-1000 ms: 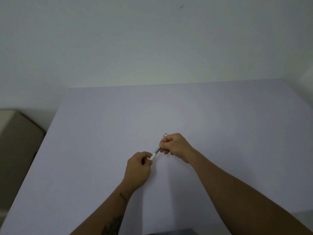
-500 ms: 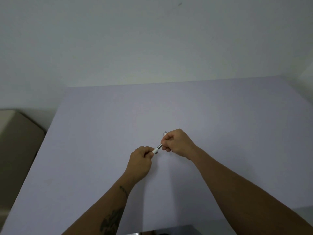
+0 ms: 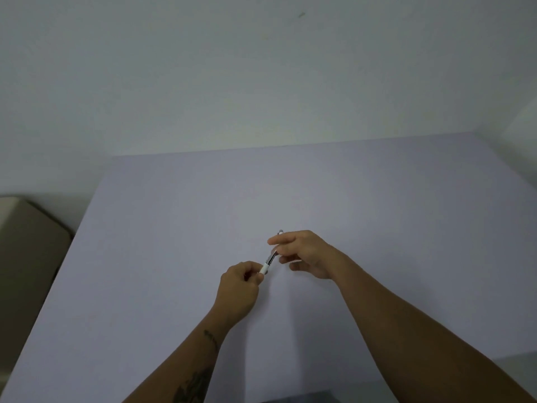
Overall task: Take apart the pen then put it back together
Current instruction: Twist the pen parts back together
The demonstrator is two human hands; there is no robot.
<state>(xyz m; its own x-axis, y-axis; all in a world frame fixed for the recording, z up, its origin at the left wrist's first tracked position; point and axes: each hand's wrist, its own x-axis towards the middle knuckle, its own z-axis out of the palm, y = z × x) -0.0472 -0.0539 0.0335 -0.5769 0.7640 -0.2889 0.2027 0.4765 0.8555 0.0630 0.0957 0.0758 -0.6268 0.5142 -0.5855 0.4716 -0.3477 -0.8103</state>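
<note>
A slim pen [image 3: 269,260] with a white lower section and a silver upper section is held slantwise above the pale lavender table [image 3: 174,228]. My left hand [image 3: 239,287] pinches its white end between thumb and fingertips. My right hand [image 3: 302,253] holds the silver upper part loosely, with its fingers spread apart; the pen's top end pokes out above the index finger. The middle of the pen is hidden behind my right fingers.
A white wall rises behind the table's far edge. A beige piece of furniture [image 3: 26,242] stands beside the table's left edge. A dark object [image 3: 299,398] shows at the bottom edge between my forearms.
My right hand's fingers have loosened from a tight fist around the pen to a spread hold. Both hands stay close together over the table's middle.
</note>
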